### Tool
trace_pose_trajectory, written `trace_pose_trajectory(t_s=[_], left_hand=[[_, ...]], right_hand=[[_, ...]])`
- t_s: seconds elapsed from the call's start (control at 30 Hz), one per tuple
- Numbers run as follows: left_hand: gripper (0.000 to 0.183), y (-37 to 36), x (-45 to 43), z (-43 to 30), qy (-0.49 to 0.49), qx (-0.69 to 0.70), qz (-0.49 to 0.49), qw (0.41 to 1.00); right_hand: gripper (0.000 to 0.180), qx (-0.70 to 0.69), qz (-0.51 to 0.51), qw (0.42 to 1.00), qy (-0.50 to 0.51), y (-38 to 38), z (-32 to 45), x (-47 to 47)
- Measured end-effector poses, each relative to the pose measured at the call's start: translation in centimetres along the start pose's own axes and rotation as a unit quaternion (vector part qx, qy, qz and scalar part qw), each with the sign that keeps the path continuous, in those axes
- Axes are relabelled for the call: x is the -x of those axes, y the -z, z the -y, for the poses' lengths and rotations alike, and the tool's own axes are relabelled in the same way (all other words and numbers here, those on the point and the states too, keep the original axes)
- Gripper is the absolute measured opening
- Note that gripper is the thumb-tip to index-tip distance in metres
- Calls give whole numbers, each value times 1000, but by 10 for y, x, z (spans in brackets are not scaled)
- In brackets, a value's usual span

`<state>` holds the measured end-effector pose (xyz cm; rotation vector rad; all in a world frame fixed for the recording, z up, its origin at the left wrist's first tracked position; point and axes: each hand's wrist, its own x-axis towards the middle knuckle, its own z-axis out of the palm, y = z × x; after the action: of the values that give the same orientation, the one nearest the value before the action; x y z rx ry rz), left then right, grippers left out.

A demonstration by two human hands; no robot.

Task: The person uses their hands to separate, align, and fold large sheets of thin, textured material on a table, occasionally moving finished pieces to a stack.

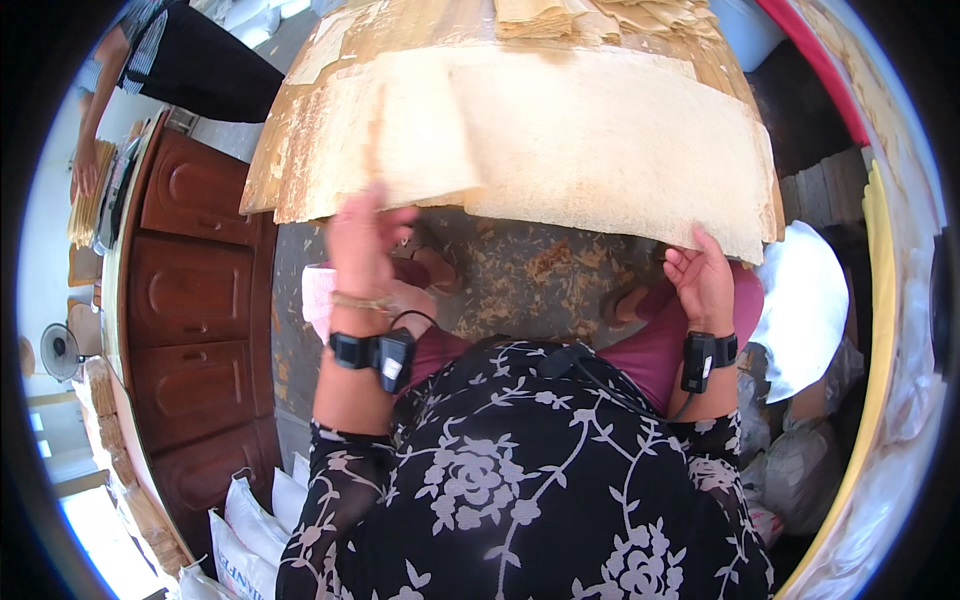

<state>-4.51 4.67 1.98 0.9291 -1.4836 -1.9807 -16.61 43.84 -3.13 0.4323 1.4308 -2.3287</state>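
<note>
A broad, thin, pale tan sheet point(600, 142) lies across the wooden table before me, overlapping other sheets at its edges. A narrower flap point(427, 127) of similar material lies over its left part, its right edge blurred. My left hand point(367, 232), also blurred, is at the front edge near this flap, fingers spread; I see nothing clearly held. At the front right, my right hand point(701, 277) has its thumb against the sheet's edge and its fingers loosely curled below. Whether it pinches the sheet is unclear. Each wrist wears a black strapped device.
Folded tan sheets point(547, 19) are piled at the table's far side. Red-brown cabinets point(195, 285) stand left, with white sacks point(251, 517) below. Another person's hand point(85, 169) rests on a stack of sheets there. Scraps point(551, 259) litter the floor. Plastic bags point(799, 465) sit right.
</note>
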Motion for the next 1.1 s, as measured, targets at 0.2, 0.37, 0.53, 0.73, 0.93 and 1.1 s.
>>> trace_pose_trajectory(t_s=[0.2,0.37,0.53,0.73,0.93,1.1], left_hand=[[20,39,-66,-59,-200,10,-95,975],[19,-60,-41,-91,-481,-211,-31,850],[18,-203,36,-38,-601,-324,91,725],[13,-284,106,38,-559,-365,286,687],[14,-299,115,69,-574,-309,343,677],[21,-297,110,76,-500,-453,435,596]], right_hand=[[26,-30,-25,999,21,-16,-2,7],[32,-24,-33,997,68,-19,-9,9],[36,35,5,998,58,-19,-13,13],[36,-9,58,997,51,-11,-17,7],[21,-47,75,995,47,-5,-16,10],[24,-66,42,993,86,-9,-25,5]])
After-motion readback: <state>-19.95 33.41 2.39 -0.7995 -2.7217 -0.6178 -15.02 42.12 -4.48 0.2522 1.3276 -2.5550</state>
